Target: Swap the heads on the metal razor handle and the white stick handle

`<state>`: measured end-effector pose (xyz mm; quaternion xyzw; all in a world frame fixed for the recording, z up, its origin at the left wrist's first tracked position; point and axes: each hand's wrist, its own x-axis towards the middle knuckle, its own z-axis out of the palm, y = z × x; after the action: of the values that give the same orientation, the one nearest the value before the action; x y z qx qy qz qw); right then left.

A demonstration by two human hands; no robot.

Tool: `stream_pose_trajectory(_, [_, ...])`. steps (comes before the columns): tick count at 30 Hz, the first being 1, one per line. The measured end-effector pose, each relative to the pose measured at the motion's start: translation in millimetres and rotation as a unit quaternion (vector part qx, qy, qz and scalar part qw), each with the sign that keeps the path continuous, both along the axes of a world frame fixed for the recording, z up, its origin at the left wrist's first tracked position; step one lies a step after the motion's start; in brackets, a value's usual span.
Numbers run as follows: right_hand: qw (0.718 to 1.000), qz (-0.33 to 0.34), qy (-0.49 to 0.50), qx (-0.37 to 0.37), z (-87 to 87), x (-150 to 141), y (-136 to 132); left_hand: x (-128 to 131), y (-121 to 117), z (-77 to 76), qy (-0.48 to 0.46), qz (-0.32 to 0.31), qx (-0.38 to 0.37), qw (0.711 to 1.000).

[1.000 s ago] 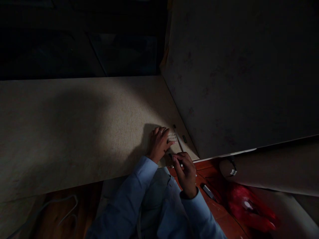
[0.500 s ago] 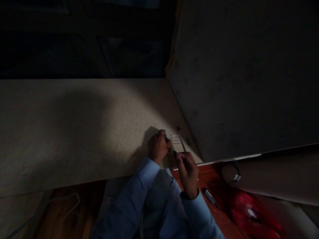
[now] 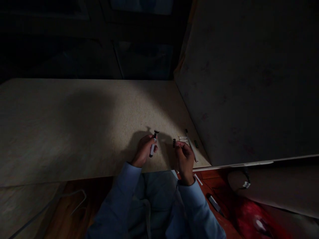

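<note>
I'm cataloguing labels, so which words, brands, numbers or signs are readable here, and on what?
None can be read.
Small white tag on the dark cable: too small.
Pale rectangular pack on the beige tabletop: too small and dim.
Slim light-grey-handled tool in the left hand: no lettering discernible.

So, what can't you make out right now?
Tool, head view: middle partly hidden by left hand.
Dark piece, head view: detail too small; right hand covers one end.
Clear pack, head view: contents too small and dim.
Red bag, head view: blurred, cut off by the bottom edge.
</note>
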<state>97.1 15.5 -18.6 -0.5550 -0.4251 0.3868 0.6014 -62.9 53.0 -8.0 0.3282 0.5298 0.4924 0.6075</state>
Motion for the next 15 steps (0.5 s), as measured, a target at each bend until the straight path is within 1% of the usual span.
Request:
stream_pose_trajectory(2, [0.999, 0.015, 0.024, -0.017, 0.3, -7, 9, -6, -2, 2.2, -0.065, 0.011, -0.009, 0.998])
stream_pose_trajectory(4, [0.998, 0.026, 0.048, -0.028, 1.2, -16, 16, -9, -3, 3.9, -0.114, 0.018, -0.001, 0.993])
stream_pose_trajectory(7, [0.995, 0.039, 0.081, -0.044, 1.2, -31, 24, -10, -3, 2.3, -0.162, -0.003, 0.013, 0.987])
stream_pose_trajectory(10, [0.989, 0.058, 0.118, -0.060, -3.0, -45, 29, -10, -4, -4.3, -0.174, -0.022, 0.023, 0.984])
stream_pose_trajectory(13, [0.986, 0.075, 0.141, -0.058, -10.6, -56, 31, -9, -7, -9.7, -0.166, -0.012, 0.036, 0.985])
stream_pose_trajectory(15, [0.985, 0.081, 0.144, -0.048, -15.5, -61, 32, -8, -9, -10.7, -0.149, 0.004, 0.041, 0.988])
